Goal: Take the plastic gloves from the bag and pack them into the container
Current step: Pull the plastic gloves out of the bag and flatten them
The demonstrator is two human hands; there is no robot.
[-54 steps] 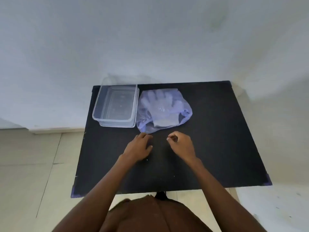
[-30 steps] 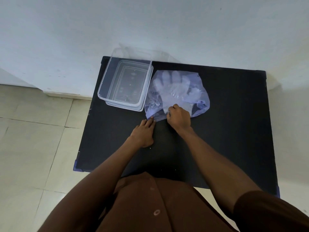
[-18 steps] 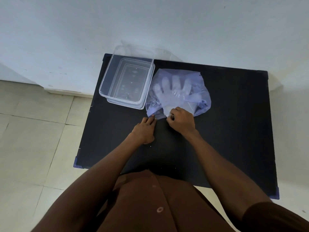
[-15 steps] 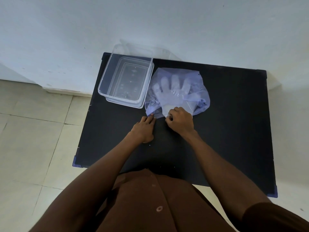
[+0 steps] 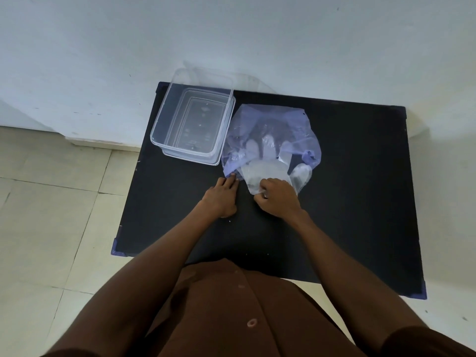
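A thin bluish plastic bag lies on the black table, right of a clear rectangular container that holds nothing. A stack of clear plastic gloves sticks partly out of the bag's near opening, fingers still inside. My right hand pinches the cuff end of the gloves. My left hand presses its fingertips on the bag's near left corner, holding it flat against the table.
The table stands against a white wall. A tiled floor lies to the left. The container sits at the table's far left corner, and its far end overhangs the table's edge.
My right hand has drawn the gloves toward me, so their cuff and palm now lie outside the bag. My left hand has stayed on the bag's corner.
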